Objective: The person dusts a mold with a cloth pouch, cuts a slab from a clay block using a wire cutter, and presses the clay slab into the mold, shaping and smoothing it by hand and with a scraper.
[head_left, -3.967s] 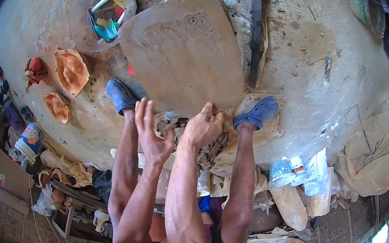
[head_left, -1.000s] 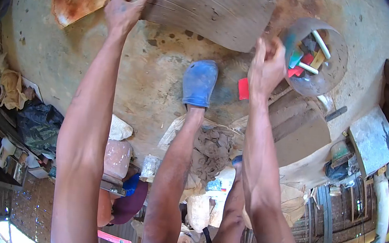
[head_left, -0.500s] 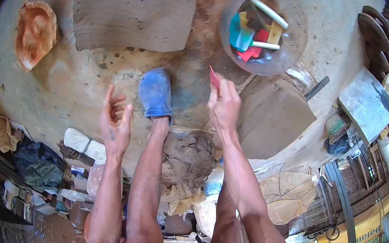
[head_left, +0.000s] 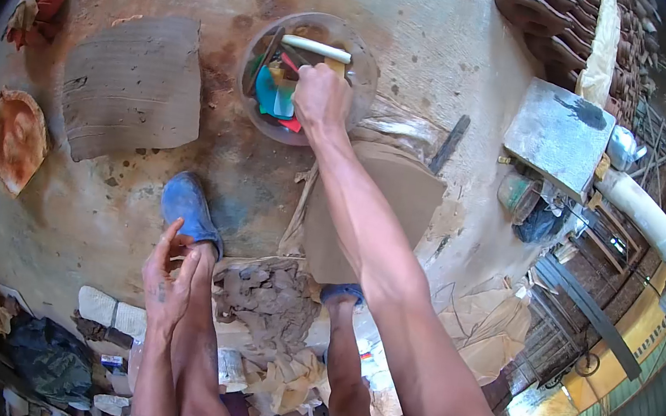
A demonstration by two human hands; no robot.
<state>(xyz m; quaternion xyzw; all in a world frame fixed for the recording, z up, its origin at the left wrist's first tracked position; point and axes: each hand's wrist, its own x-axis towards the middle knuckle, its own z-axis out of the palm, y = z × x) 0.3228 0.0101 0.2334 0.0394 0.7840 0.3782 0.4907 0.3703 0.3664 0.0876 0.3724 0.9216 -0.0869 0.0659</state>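
My right hand is over the clear round tub, its fingers closed on a thin red scraper whose edge shows at the fingertips. Inside the tub lie a white rod-like handle, a teal scraper, other red and yellow flat pieces and a dark stick. My left hand hovers above my leg near the blue shoe, fingers curled loosely and apart, holding nothing. A thick block of smooth grey clay lies under my right forearm.
A flat clay slab lies left of the tub, beside a reddish shell-shaped mould and a red cloth bundle. Crumbled clay is heaped between my legs. Far right stand a grey board and stacked dark curved pieces.
My right hand has moved forward with the red scraper from above the clay block to the tub. The view has shifted right, and my left hand remains loosely open.
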